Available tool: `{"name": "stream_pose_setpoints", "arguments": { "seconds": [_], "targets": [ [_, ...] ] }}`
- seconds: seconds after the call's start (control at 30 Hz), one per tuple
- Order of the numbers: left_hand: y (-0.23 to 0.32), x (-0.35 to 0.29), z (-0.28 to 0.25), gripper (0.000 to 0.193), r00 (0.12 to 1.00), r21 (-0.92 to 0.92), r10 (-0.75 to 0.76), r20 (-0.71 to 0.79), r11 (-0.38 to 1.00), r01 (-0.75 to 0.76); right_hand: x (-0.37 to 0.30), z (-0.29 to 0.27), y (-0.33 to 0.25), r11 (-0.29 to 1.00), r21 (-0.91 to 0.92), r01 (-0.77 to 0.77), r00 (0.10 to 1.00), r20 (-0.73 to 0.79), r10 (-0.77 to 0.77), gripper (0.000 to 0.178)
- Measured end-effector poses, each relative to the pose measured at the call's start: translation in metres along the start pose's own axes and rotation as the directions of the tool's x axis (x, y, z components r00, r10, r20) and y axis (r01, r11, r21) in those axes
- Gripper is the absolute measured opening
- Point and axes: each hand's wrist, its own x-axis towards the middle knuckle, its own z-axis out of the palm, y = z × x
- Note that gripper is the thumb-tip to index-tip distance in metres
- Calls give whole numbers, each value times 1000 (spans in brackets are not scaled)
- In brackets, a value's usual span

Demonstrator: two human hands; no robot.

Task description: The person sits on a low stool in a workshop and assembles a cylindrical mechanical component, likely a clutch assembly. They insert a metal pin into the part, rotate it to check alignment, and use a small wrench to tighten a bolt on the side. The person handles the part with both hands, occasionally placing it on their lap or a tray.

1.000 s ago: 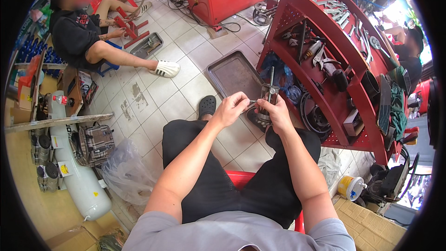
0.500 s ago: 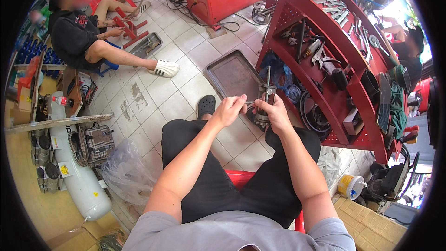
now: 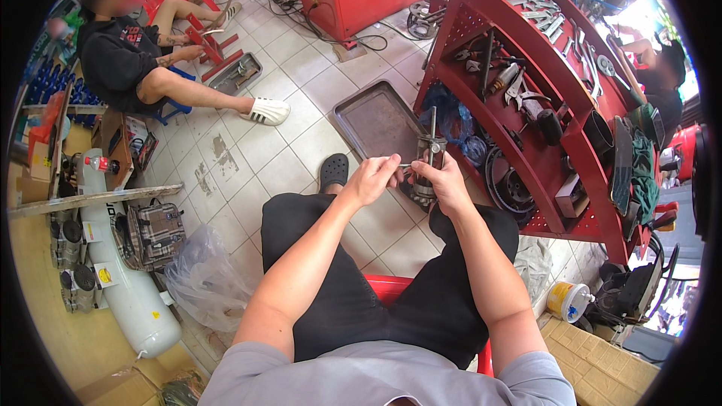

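Above my knees, my right hand [image 3: 447, 186] is wrapped round a grey metal machine part [image 3: 431, 152] with a toothed or ribbed lower end. A bright shaft [image 3: 434, 119] stands up out of its top. My left hand [image 3: 371, 182] is closed in a pinch on a thin metal rod [image 3: 404, 165], which reaches across to the part near my right thumb. Whether the rod enters the part or only touches it, I cannot tell. My palms hide much of both things. Just beyond the part lies a shallow metal tray [image 3: 353, 122] on the floor.
To the right stands a red tool cart [image 3: 556, 180] with wrenches [image 3: 538, 11] on top and pliers [image 3: 517, 89] on its shelf. A seated person [image 3: 120, 60] works at the far left beside a smaller tray [image 3: 244, 71]. A plastic bag [image 3: 210, 274] and white tank [image 3: 135, 286] lie left.
My hands and the metal part stay almost where they were. The seated person's hands and the red frame they handle have shifted slightly.
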Motion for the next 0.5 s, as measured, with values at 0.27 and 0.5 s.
{"name": "stream_pose_setpoints", "arguments": {
  "seconds": [0.27,0.5],
  "targets": [
    [5,-1,9,16,990,11,122,-68,992,-122,-1,1,-1,1000,8,16,1000,-1,-16,21],
    [-3,1,-1,22,999,129,-14,47,992,8,-3,5,-3,1000,-25,-17,999,32,18,24]
  ]
}}
